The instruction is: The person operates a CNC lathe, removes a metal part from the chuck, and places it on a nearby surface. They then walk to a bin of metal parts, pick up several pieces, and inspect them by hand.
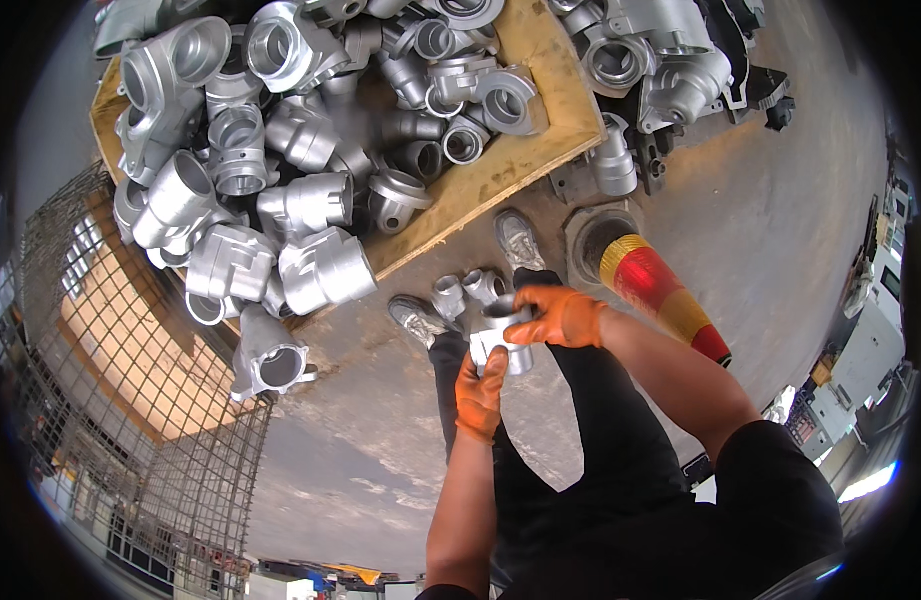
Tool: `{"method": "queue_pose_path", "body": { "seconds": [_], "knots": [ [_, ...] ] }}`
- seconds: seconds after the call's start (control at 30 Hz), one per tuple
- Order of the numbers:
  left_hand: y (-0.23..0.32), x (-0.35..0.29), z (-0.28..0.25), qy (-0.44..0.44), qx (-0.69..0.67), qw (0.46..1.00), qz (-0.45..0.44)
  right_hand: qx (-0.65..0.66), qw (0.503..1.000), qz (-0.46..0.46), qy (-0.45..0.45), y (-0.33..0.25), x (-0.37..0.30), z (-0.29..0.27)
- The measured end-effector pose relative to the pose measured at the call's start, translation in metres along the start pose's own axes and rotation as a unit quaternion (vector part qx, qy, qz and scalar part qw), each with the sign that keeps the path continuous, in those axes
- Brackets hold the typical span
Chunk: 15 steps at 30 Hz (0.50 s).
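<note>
In front of my legs I hold a silver cast metal pipe fitting (518,360) with a round opening facing up. My left hand (480,396), in an orange glove, grips its lower left side with the thumb raised along it. My right hand (563,317), gloved the same, is closed on its upper right side near the rim. The palm-side fingers of both hands are partly hidden by the fitting. Just beyond it, two smaller-looking silver fittings (448,297) lie on the floor between my shoes.
A wooden crate (571,140) heaped with silver castings (316,205) stands ahead to the left. A wire mesh cage (206,480) is at the left. A red and yellow traffic cone (656,290) lies or leans at my right. More castings (681,90) are piled at the far right.
</note>
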<state>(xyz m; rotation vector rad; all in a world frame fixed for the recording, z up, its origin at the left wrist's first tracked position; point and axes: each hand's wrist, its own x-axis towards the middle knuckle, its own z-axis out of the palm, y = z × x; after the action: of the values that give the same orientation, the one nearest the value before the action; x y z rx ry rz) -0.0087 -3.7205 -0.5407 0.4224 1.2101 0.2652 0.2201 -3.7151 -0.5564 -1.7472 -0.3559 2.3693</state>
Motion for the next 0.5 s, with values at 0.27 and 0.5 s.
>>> {"method": "queue_pose_path", "body": {
  "seconds": [0.27,0.5],
  "knots": [
    [-0.097,0.001,-0.072,0.184,0.027,0.982,-0.033,-0.083,0.969,0.031,0.232,0.12,0.143,0.045],
    [-0.108,0.011,-0.097,0.203,-0.039,0.978,-0.04,0.183,0.937,0.192,0.226,0.092,0.269,0.038]
  ]
}}
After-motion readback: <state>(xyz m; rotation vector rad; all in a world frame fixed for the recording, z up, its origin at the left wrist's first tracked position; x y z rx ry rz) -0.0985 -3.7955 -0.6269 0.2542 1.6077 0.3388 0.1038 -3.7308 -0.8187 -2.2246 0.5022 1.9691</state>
